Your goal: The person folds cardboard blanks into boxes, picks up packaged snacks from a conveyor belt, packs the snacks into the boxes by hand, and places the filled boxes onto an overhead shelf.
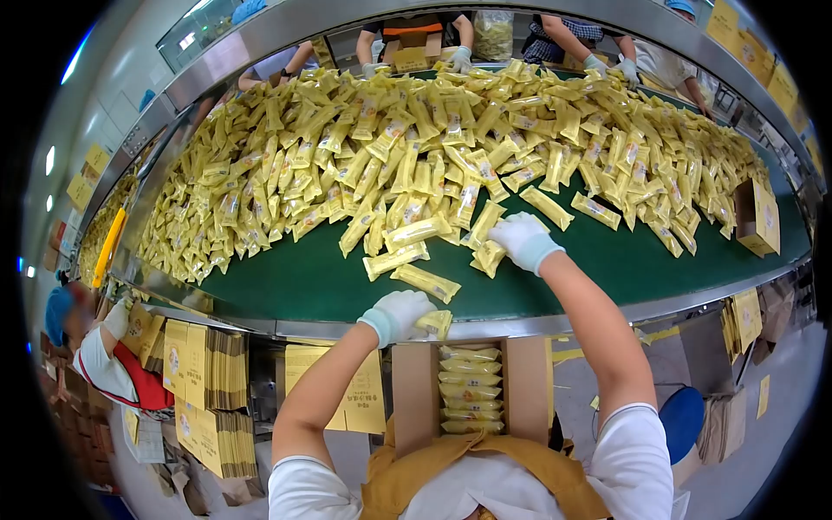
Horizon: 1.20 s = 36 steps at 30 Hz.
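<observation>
My left hand (399, 316), in a white glove, is closed on a yellow packet (434, 325) at the near metal edge of the green belt. Farther right, my right hand (523, 241), also gloved, reaches over the belt with its fingers at a yellow packet (489, 257); its fingertips are partly hidden. Loose packets lie between the hands and the large heap of yellow packets (416, 147). Below the belt edge, in front of my body, an open cardboard box (528, 390) holds a row of several yellow packets (471, 392).
Stacks of flat yellow cartons (205, 364) stand at the left, near a co-worker in a red apron (147, 381). Across the belt, several people have gloved hands at the heap. A small open box (759, 218) sits on the belt's right, and a blue stool (682, 423) stands below.
</observation>
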### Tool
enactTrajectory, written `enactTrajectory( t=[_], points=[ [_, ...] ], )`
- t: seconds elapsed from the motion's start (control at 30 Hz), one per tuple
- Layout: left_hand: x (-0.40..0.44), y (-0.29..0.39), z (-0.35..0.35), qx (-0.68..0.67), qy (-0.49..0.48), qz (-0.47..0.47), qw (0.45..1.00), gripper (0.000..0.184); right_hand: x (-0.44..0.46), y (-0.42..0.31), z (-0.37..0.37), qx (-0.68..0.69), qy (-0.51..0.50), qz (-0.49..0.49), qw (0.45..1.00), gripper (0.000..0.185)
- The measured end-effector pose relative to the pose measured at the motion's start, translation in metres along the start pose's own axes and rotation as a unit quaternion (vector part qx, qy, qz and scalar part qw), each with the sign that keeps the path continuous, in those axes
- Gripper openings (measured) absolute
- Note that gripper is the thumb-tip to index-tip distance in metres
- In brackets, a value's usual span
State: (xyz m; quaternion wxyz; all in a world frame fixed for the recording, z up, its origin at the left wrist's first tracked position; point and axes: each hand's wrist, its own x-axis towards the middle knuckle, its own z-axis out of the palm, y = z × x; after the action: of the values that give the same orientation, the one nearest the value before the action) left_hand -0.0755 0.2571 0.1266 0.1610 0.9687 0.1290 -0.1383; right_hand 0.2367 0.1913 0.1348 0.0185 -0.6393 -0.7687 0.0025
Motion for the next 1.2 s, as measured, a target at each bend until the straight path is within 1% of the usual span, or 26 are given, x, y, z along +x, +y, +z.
enactTrajectory(
  t=[0.07,0.1,0.13,0.17,0.2,0.23,0.3,0.37,0.4,0.43,0.47,0.5,0.57,0.6,0.63,0.7,0.73,0.8,0.83,0.9,0.93,1.03,1.07,1.13,1.17,1.2],
  points=[
    [-0.008,0.001,-0.016,-0.058,0.078,-0.027,0.995,0.048,0.026,0.003,0.029,-0.039,-0.068,0.022,0.997,0.022],
    [-0.011,-0.002,-0.021,-0.086,0.116,-0.040,0.989,0.049,0.030,0.006,0.034,-0.046,-0.062,0.001,0.997,0.023],
    [-0.008,-0.008,-0.022,-0.059,0.165,-0.042,0.984,0.049,0.031,0.009,0.039,-0.052,-0.056,-0.020,0.997,0.023],
    [-0.001,-0.013,-0.027,-0.076,0.191,-0.034,0.978,0.048,0.032,0.012,0.044,-0.060,-0.051,-0.042,0.996,0.024],
    [0.007,-0.016,-0.032,-0.056,0.186,-0.045,0.980,0.048,0.029,0.011,0.036,-0.059,-0.061,-0.066,0.994,0.022],
    [0.017,-0.018,-0.035,-0.038,0.182,-0.055,0.981,0.048,0.024,0.008,0.029,-0.041,-0.070,-0.042,0.996,0.022],
    [0.038,-0.027,-0.027,-0.007,0.102,-0.061,0.993,0.047,0.015,-0.001,0.017,-0.009,-0.085,0.009,0.996,0.024],
    [0.050,-0.029,-0.021,0.033,0.034,-0.067,0.997,0.047,0.007,-0.004,0.012,-0.009,-0.121,0.046,0.992,0.028],
    [0.051,-0.025,-0.027,0.045,0.007,-0.074,0.996,0.050,-0.001,-0.006,0.007,-0.002,-0.128,0.060,0.990,0.029],
    [0.051,-0.024,-0.024,0.054,0.005,-0.071,0.996,0.052,-0.010,-0.008,0.006,0.006,-0.137,0.072,0.988,0.030],
    [0.050,-0.023,-0.020,0.062,0.004,-0.069,0.996,0.054,-0.024,-0.010,0.013,0.006,-0.076,0.066,0.995,0.027],
    [0.048,-0.024,-0.016,0.071,0.003,-0.068,0.995,0.057,-0.034,-0.014,0.026,-0.024,-0.011,0.055,0.998,0.021],
    [0.034,-0.035,0.012,0.078,0.113,-0.004,0.991,0.066,-0.052,-0.024,0.053,-0.087,0.108,0.048,0.989,0.017],
    [0.025,-0.036,0.024,0.080,0.166,0.029,0.982,0.072,-0.061,-0.031,0.063,-0.117,0.206,0.034,0.971,0.015],
    [0.017,-0.029,0.027,0.102,0.199,0.042,0.974,0.076,-0.068,-0.037,0.059,-0.109,0.186,0.040,0.976,0.032],
    [0.002,-0.016,0.033,0.144,0.264,0.066,0.951,0.085,-0.086,-0.058,0.037,-0.035,0.177,0.066,0.981,0.061],
    [0.000,-0.017,0.039,0.191,0.240,0.064,0.950,0.089,-0.089,-0.060,0.038,-0.019,0.152,0.079,0.985,0.071],
    [-0.001,-0.015,0.033,0.185,0.184,0.043,0.964,0.093,-0.091,-0.060,0.042,0.013,0.106,0.107,0.989,0.091],
    [0.000,-0.011,0.023,0.182,0.157,0.033,0.970,0.094,-0.091,-0.053,0.042,0.026,0.091,0.103,0.990,0.095],
    [0.008,-0.001,-0.007,0.142,0.064,-0.013,0.988,0.098,-0.085,-0.029,0.038,0.050,0.057,0.096,0.993,0.103],
    [0.010,0.002,-0.016,0.121,0.017,-0.035,0.992,0.099,-0.077,-0.025,0.030,0.057,-0.020,0.135,0.989,0.106],
    [0.010,-0.010,0.015,0.144,0.194,-0.007,0.970,0.102,-0.051,-0.023,-0.010,0.041,-0.224,0.142,0.963,0.094],
    [0.009,-0.012,0.021,0.117,0.161,-0.029,0.979,0.101,-0.047,-0.022,-0.017,0.042,-0.205,0.128,0.969,0.082],
    [0.002,-0.008,0.017,0.062,0.092,-0.075,0.991,0.099,-0.037,-0.006,-0.009,0.019,-0.136,0.068,0.988,0.083],
    [-0.001,-0.008,0.010,0.022,0.078,-0.097,0.992,0.099,-0.029,0.004,-0.003,0.007,-0.101,0.038,0.994,0.083],
    [-0.007,-0.007,-0.005,-0.017,0.065,-0.119,0.991,0.098,-0.016,0.012,0.001,0.033,-0.109,0.032,0.993,0.085]
  ],
)
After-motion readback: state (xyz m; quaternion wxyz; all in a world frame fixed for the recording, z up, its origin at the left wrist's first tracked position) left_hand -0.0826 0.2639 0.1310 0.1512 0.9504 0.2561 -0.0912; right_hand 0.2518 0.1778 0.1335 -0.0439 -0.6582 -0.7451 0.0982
